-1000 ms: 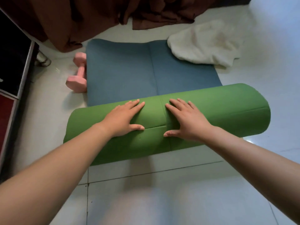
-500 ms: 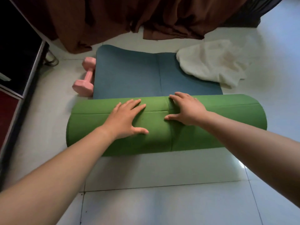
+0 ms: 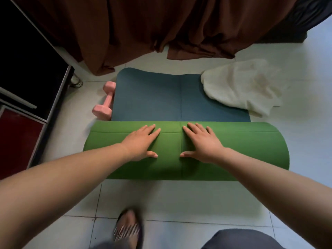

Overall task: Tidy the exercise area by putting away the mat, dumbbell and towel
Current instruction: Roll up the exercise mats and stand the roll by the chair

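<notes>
The mat is partly rolled: a thick green roll (image 3: 251,150) lies across the floor, and its blue inner face (image 3: 152,97) still lies flat beyond it. My left hand (image 3: 142,141) and my right hand (image 3: 203,141) press flat on top of the roll near its middle, fingers spread and pointing away from me. A pink dumbbell (image 3: 106,103) lies on the tiles against the flat part's left edge. A crumpled white towel (image 3: 242,87) rests over the far right corner of the mat and the floor.
Brown curtain fabric (image 3: 161,29) hangs down to the floor behind the mat. A dark cabinet (image 3: 27,69) with a metal frame stands at the left. My sandalled foot (image 3: 128,229) and a knee (image 3: 242,239) are at the bottom, on white tiles (image 3: 179,200).
The roll has moved away from me over the blue part, which is now shorter. Both hands went forward with it. My foot has come into view.
</notes>
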Action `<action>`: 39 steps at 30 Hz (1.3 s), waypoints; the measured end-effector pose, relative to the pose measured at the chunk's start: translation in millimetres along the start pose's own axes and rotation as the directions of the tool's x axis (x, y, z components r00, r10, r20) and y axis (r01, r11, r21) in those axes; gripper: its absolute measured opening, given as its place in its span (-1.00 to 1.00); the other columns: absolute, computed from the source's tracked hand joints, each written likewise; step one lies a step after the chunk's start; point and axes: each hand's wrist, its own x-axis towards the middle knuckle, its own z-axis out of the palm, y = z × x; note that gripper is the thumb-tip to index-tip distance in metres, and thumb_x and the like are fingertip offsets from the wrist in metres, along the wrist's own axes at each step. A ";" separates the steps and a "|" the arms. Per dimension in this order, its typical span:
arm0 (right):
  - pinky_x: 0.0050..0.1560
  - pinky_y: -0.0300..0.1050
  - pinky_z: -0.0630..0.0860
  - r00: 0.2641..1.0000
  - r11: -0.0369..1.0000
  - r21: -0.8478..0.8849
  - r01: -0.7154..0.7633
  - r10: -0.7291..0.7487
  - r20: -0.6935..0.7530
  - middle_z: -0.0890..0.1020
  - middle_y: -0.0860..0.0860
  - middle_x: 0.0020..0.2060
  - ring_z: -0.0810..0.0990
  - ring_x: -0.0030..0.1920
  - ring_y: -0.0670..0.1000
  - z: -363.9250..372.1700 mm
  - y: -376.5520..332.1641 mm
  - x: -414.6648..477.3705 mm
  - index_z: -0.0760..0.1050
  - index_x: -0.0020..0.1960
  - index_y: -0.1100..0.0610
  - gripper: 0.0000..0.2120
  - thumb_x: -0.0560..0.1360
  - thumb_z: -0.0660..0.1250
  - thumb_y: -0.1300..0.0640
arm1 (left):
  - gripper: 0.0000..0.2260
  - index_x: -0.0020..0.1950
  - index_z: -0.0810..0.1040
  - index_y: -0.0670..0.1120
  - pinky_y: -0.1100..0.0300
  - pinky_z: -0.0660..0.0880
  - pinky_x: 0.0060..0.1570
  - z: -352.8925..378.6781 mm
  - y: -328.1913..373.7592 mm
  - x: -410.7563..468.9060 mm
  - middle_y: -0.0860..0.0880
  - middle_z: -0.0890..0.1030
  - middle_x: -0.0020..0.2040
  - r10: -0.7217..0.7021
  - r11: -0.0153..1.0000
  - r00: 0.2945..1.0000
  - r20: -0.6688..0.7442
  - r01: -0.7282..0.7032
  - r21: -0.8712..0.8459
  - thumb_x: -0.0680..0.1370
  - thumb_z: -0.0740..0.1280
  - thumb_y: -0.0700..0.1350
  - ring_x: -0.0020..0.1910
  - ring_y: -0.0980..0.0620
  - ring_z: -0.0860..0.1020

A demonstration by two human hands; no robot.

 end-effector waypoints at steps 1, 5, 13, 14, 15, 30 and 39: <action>0.48 0.14 -0.05 1.000 1.000 0.004 -0.004 0.004 -0.005 0.02 0.00 0.53 -0.02 0.52 0.07 -2.1 2.7 7.6 -0.07 0.53 0.03 -0.03 0.35 0.28 -0.38 | -0.19 0.54 -0.08 0.00 -0.01 0.09 0.47 -0.2 -0.9 2.8 -0.05 -0.06 0.56 0.005 1.000 1.000 -0.020 -0.005 -0.017 0.47 0.28 0.24 0.52 -0.08 -0.01; 0.48 0.09 -0.05 0.999 1.000 0.016 -0.026 0.027 -0.018 0.06 -0.01 0.52 0.02 0.51 0.05 -11.2 15.7 38.4 -0.03 0.53 0.01 -0.05 0.34 0.27 -0.39 | -0.24 0.53 -0.02 0.06 -0.01 0.04 0.48 4.4 -11.6 19.6 0.01 -0.02 0.56 0.003 0.990 0.994 -0.112 -0.018 -0.136 0.46 0.22 0.29 0.52 -0.03 -0.01; 0.44 0.17 0.09 0.996 0.999 -0.031 -0.026 0.024 -0.083 0.16 0.04 0.48 0.09 0.48 0.12 -12.4 10.8 47.1 0.11 0.49 0.04 -0.18 0.39 0.23 -0.37 | -0.23 0.52 0.00 0.13 -0.02 -0.10 0.49 5.4 -29.7 47.6 0.06 -0.02 0.55 0.015 0.953 0.993 -0.113 -0.049 -0.298 0.43 0.29 0.27 0.52 0.03 -0.06; 0.45 0.19 0.07 0.998 0.999 -0.044 -0.007 0.004 -0.062 0.12 0.04 0.49 0.05 0.49 0.13 -12.5 7.7 44.1 0.08 0.50 0.04 -0.15 0.38 0.22 -0.39 | -0.23 0.52 0.00 0.13 -0.02 -0.10 0.49 5.3 -29.9 47.2 0.06 -0.02 0.55 0.015 0.953 0.992 -0.122 -0.051 -0.299 0.43 0.29 0.26 0.52 0.03 -0.06; 0.45 0.21 0.03 0.999 0.999 -0.054 0.004 -0.005 -0.031 0.08 0.05 0.51 0.02 0.50 0.14 -12.8 4.8 41.9 0.05 0.51 0.04 -0.09 0.35 0.21 -0.42 | -0.24 0.52 0.00 0.13 -0.02 -0.10 0.49 5.4 -29.8 45.9 0.06 -0.02 0.55 0.014 0.953 0.991 -0.132 -0.053 -0.298 0.43 0.29 0.26 0.52 0.03 -0.05; 0.43 0.34 -0.08 0.998 0.999 -0.040 0.027 -0.025 0.050 0.03 0.04 0.52 -0.03 0.51 0.16 -9.2 -60.1 56.4 -0.03 0.52 0.07 -0.01 0.32 0.26 -0.43 | -0.46 0.42 0.29 0.18 -0.03 0.02 0.45 46.2 -54.5 -9.0 0.04 0.20 0.51 -0.232 0.891 0.908 -0.350 0.054 -0.451 0.47 0.31 0.20 0.49 0.03 0.13; 0.44 0.28 -0.08 0.996 1.000 0.001 -0.007 0.007 -0.087 0.06 0.07 0.52 -0.03 0.50 0.20 17.2 -96.1 66.4 0.03 0.52 0.08 -0.15 0.42 0.14 -0.39 | -0.45 0.44 0.32 -0.01 -0.10 0.10 0.44 67.1 -87.5 -36.6 -0.03 0.25 0.49 -0.453 0.804 0.816 -0.359 0.199 -0.561 0.49 0.34 0.10 0.48 -0.04 0.18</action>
